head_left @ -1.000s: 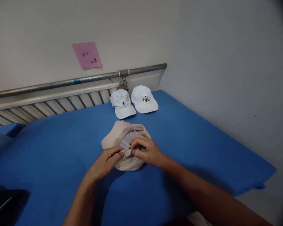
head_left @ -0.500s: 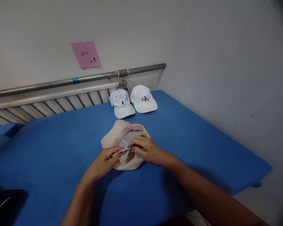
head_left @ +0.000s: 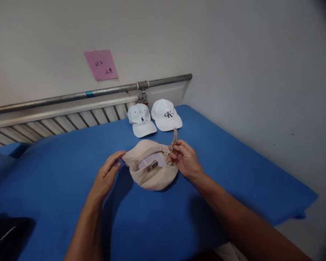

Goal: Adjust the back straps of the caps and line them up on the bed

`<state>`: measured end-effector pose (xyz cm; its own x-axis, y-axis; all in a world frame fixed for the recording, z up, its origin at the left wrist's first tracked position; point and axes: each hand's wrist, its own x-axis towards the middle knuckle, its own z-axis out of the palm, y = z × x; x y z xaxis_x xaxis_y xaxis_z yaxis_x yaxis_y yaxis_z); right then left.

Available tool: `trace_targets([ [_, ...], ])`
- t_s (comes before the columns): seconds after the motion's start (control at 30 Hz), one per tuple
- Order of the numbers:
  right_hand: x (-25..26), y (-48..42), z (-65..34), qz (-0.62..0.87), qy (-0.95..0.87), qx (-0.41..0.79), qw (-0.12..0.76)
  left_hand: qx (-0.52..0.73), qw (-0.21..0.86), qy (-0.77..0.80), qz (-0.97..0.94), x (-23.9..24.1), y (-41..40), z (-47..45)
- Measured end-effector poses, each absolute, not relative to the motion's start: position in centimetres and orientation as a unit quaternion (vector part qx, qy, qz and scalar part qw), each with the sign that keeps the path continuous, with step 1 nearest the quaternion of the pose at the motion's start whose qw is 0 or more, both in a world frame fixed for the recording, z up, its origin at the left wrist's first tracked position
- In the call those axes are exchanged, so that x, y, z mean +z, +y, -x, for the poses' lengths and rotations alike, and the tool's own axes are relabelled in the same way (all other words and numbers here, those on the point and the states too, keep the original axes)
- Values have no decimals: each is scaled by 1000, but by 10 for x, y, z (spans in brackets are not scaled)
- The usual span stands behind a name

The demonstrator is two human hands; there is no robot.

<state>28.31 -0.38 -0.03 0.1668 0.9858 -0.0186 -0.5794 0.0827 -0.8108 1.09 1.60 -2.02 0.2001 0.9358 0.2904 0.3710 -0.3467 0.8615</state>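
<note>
A beige cap (head_left: 152, 175) lies upside down on the blue cloth (head_left: 70, 174), its inside and metal buckle showing. My right hand (head_left: 185, 160) pinches the cap's loose strap (head_left: 175, 136) at the right side of the opening and holds it upward. My left hand (head_left: 106, 174) rests with fingers apart against the cap's left edge by the brim, holding nothing.
Two white caps stand at the back: one with a small dark emblem (head_left: 141, 120), one with black letters (head_left: 166, 115). Behind them run a metal pipe (head_left: 70, 96) and a radiator. A pink note (head_left: 101, 64) is on the wall. The cloth's edge drops off at right.
Both hands were pinching the strap at the buckle over the cap's middle. Now the strap is free, my right hand has drawn it up and right, and my left hand has let go.
</note>
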Motion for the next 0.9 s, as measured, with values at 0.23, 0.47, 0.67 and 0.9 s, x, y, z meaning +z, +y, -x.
trace_targets([
  [0.23, 3, -8, -283, 321, -310, 608, 657, 425, 189, 521, -716, -61, 63, -14],
  [0.47, 19, -5, -300, 407, -246, 512, 715, 447, 225, 514, -697, -42, 40, -20],
  [0.67, 13, 24, -318, 487, -120, 503, 703, 542, 223, 560, -586, -20, -15, 40],
  [0.9, -14, 29, -318, 491, -210, 523, 664, 759, 243, 542, -266, -3, -58, 132],
])
